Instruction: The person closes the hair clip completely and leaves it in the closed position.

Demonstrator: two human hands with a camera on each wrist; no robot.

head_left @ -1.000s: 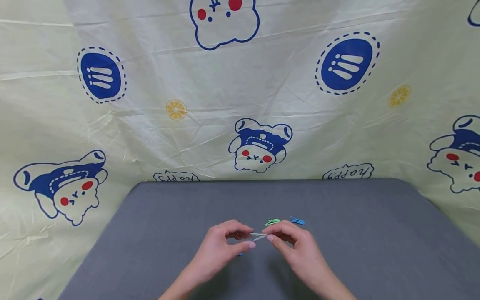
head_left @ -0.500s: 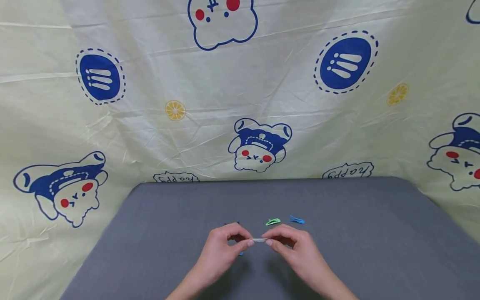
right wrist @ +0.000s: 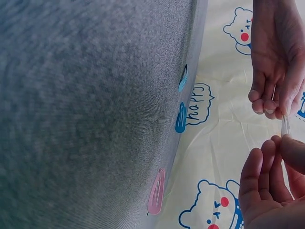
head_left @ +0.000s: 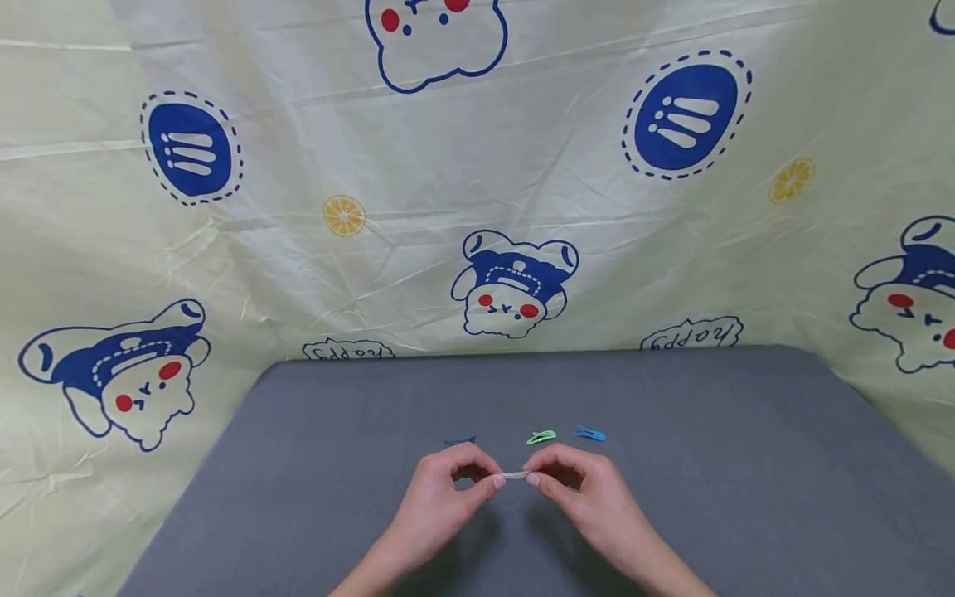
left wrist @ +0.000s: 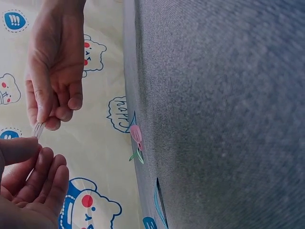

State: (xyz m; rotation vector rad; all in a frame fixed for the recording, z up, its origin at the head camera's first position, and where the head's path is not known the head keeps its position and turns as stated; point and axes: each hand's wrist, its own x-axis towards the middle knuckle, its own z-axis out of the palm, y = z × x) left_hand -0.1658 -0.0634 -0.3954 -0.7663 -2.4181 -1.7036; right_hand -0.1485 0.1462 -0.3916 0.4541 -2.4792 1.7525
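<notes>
A slim white hair snap clip is held level above the table, between both hands. My left hand pinches its left end with thumb and fingertips; my right hand pinches the other end the same way. The clip's two layers lie flat together, with only its middle part showing. Both wrist views show the white clip bridging the two thumbs, and there the white clip appears as a narrow double strip.
Beyond the hands on the grey table lie a green clip, a blue clip and a dark blue clip. A pink clip shows in the wrist views. A printed sheet hangs behind.
The white clip's two layers were spread in a V a second ago and now lie together. My left hand has gone from touching one side to pinching its end.
</notes>
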